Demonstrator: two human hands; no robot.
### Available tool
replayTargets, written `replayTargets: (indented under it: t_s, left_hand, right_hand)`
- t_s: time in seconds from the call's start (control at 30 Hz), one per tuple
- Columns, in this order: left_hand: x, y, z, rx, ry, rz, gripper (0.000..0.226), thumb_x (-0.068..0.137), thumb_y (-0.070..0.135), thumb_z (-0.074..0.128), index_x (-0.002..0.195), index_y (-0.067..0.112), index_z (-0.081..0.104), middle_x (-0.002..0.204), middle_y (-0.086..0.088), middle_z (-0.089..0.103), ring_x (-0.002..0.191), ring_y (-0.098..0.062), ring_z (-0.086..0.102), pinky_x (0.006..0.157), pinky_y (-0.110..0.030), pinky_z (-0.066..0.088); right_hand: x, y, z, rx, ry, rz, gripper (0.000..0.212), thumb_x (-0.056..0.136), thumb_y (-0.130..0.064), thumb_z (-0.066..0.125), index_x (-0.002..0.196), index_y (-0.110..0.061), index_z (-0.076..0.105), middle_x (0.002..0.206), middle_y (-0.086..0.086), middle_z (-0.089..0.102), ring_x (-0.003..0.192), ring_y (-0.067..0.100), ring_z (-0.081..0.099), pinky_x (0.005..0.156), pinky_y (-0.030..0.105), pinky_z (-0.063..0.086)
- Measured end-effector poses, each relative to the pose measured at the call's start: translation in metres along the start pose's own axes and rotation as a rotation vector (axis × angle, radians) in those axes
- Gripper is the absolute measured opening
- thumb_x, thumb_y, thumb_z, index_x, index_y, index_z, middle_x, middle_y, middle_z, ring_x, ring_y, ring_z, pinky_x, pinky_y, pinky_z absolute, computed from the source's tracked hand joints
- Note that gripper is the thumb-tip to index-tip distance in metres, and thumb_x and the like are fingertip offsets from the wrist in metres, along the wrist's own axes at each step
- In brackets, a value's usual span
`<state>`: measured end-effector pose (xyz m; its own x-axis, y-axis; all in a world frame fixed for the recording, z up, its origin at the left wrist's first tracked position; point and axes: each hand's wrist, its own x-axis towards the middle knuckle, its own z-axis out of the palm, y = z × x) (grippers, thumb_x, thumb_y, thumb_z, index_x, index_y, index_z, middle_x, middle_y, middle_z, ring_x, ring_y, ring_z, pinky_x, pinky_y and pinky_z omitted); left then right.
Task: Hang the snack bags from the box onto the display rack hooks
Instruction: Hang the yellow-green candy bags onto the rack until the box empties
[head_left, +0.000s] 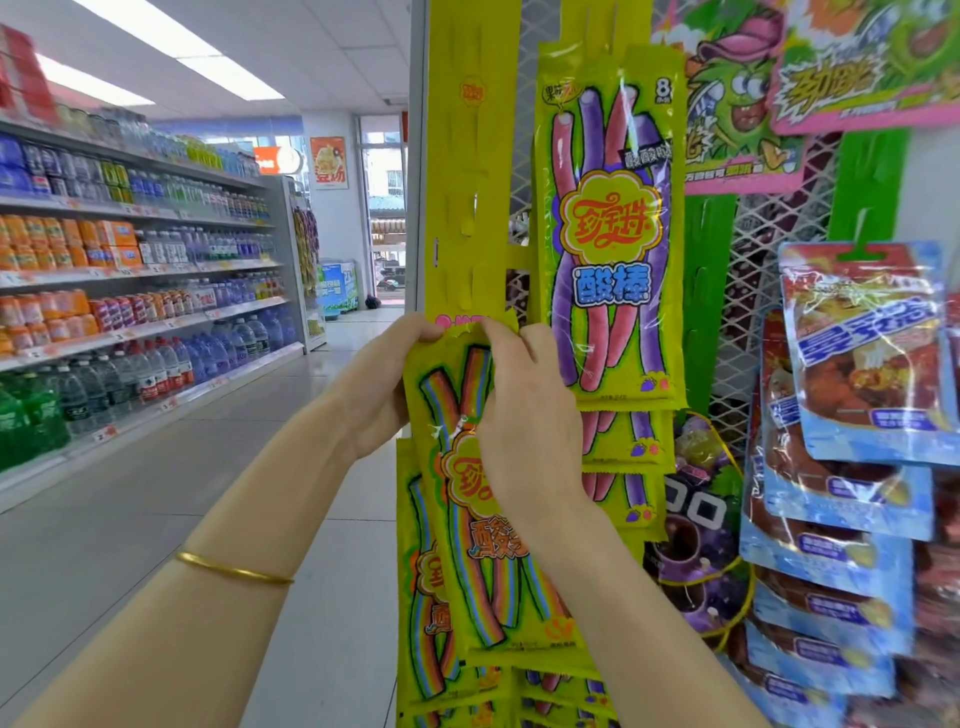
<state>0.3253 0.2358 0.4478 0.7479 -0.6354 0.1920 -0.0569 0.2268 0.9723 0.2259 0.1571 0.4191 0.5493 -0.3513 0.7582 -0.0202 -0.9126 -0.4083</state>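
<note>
- Here, both hands grip the top edge of a yellow snack bag (467, 551): the left hand (379, 389) pinches its left corner and the right hand (524, 410) curls over the top middle.
- The bag hangs upright, with its top edge against the yellow display strip (467, 182).
- Matching hung bags (421, 597) overlap just below and behind it.
- Purple-stick bags (608, 234) hang just beside the right hand, and blue bags (872, 353) crowd the far right.
- To the left the aisle floor (156, 519) lies open, with drink shelves (130, 260) well apart.
</note>
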Motion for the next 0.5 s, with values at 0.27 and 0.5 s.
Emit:
replayTargets:
  t_s: [0.27, 0.5]
  left_hand:
    - [0.001, -0.003, 0.002, -0.046, -0.059, -0.013, 0.024, 0.092, 0.027, 0.042, 0.093, 0.012, 0.062, 0.078, -0.007, 0.070, 0.060, -0.019, 0.065, 0.058, -0.027, 0.055]
    - [-0.003, -0.008, -0.011, 0.028, -0.072, 0.105, 0.028, 0.090, 0.020, 0.051, 0.110, 0.003, 0.062, 0.108, -0.015, 0.069, 0.090, -0.023, 0.068, 0.084, -0.033, 0.056]
  right_hand:
    - [-0.006, 0.005, 0.004, 0.035, -0.035, 0.020, 0.058, 0.091, 0.002, 0.043, 0.143, -0.019, 0.030, 0.130, 0.002, 0.035, 0.090, 0.026, 0.060, 0.068, 0.034, 0.047]
    - [-0.022, 0.014, 0.012, 0.066, -0.023, 0.006, 0.054, 0.094, -0.002, 0.044, 0.143, -0.020, 0.031, 0.134, 0.003, 0.040, 0.092, 0.023, 0.062, 0.072, 0.033, 0.054]
